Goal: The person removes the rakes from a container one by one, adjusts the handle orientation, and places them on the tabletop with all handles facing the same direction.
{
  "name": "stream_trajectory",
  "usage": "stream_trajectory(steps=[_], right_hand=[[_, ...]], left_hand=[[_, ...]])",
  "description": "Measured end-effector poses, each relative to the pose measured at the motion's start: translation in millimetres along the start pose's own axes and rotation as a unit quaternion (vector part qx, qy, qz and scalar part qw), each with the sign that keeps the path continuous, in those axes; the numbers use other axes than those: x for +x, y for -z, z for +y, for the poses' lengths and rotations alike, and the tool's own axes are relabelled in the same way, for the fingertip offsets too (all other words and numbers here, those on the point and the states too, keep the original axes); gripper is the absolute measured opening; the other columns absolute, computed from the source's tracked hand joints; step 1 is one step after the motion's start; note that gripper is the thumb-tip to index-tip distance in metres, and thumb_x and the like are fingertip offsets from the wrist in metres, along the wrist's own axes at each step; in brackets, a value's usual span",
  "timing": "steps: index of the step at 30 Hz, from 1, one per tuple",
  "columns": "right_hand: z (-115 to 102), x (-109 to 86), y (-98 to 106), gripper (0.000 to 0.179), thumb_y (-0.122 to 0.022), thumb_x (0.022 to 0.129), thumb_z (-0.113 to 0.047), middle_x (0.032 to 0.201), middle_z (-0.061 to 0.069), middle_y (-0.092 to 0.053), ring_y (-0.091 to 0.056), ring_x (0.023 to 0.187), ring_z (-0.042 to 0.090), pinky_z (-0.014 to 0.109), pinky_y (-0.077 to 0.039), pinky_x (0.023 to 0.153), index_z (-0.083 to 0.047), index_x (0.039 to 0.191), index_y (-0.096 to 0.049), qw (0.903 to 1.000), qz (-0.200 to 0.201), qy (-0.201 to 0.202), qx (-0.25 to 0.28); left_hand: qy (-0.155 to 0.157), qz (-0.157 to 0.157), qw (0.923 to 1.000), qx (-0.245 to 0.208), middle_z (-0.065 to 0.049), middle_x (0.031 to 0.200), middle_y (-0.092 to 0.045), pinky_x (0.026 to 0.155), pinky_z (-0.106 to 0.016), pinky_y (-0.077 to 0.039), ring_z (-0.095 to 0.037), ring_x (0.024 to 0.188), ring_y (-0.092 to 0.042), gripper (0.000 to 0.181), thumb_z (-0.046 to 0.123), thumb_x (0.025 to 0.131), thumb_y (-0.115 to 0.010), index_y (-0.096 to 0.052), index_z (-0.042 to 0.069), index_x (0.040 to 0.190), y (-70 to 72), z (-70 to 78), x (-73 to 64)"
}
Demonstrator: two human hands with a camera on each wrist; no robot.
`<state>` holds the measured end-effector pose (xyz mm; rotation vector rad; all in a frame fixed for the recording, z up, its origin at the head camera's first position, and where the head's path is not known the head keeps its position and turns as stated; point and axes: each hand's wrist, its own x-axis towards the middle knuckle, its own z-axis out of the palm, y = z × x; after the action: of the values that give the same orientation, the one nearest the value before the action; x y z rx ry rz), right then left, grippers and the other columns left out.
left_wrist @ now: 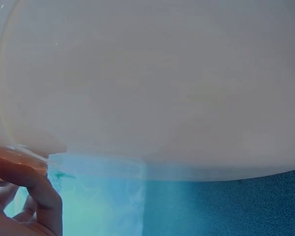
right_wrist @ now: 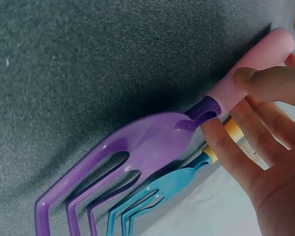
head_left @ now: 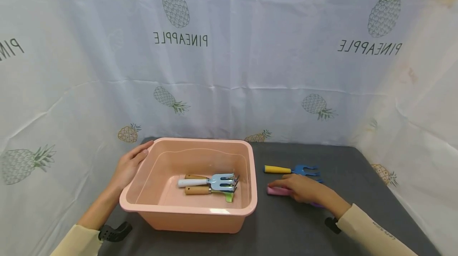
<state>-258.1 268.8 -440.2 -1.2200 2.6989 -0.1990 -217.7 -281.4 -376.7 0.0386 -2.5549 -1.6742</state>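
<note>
My left hand grips the left rim of a peach plastic tub; the left wrist view shows the thumb on one side of the rim and fingers beyond it. Right of the tub, my right hand holds the pink handle of a purple hand rake, thumb on one side and fingers on the other. The rake's bent tines point away from the palm. Just beyond it lies a blue hand rake with a yellow handle.
Inside the tub lie a light-blue hand rake with a white handle and tools with wooden handles, partly overlapping. A green tool end shows beneath them. The dark table meets a pineapple-print curtain at the back and sides.
</note>
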Motion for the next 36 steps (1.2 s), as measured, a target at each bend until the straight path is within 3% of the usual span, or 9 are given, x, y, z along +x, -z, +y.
stream_trajectory(steps=[13, 19, 31, 36], right_hand=[[-0.8, -1.4, -3.1, 0.071, -0.064, 0.089, 0.013, 0.122, 0.0, -0.071, -0.066, 0.103, 0.021, 0.044, -0.058, 0.082, -0.029, 0.145, -0.061, 0.9998, 0.015, 0.003, -0.011], [-0.3, -0.6, -5.2, 0.069, -0.065, 0.09, 0.011, 0.114, -0.002, -0.071, -0.065, 0.097, 0.016, 0.039, -0.057, 0.078, -0.03, 0.144, -0.062, 0.9996, 0.025, 0.0, -0.015], [-1.9, -0.4, -7.5, 0.072, -0.066, 0.084, 0.014, 0.114, 0.002, -0.07, -0.062, 0.092, 0.013, 0.033, -0.052, 0.073, -0.026, 0.144, -0.062, 0.9997, 0.022, -0.006, -0.011], [-1.2, -0.1, -6.0, 0.067, -0.068, 0.085, 0.009, 0.116, 0.001, -0.071, -0.064, 0.095, 0.014, 0.036, -0.055, 0.076, -0.025, 0.142, -0.063, 0.9997, 0.026, 0.001, -0.004]], left_hand=[[-0.006, 0.005, 0.9998, -0.018, -0.022, 0.163, -0.038, 0.084, -0.01, -0.053, 0.021, 0.102, -0.055, 0.057, 0.041, 0.112, -0.043, -0.04, 0.01, 0.16, -3.0, 1.1, 0.1], [-0.006, 0.0, 0.9997, -0.024, -0.021, 0.164, -0.038, 0.084, -0.011, -0.053, 0.021, 0.103, -0.055, 0.057, 0.04, 0.112, -0.043, -0.039, 0.01, 0.161, -2.0, 0.0, 0.1], [-0.004, 0.0, 0.9998, -0.019, -0.022, 0.163, -0.038, 0.085, -0.011, -0.053, 0.021, 0.104, -0.055, 0.058, 0.043, 0.111, -0.043, -0.039, 0.012, 0.16, -1.3, 1.1, -1.9], [-0.005, -0.001, 0.9997, -0.024, -0.021, 0.163, -0.039, 0.085, -0.011, -0.054, 0.02, 0.105, -0.056, 0.059, 0.043, 0.111, -0.043, -0.039, 0.012, 0.16, -1.2, 1.2, -2.0]])
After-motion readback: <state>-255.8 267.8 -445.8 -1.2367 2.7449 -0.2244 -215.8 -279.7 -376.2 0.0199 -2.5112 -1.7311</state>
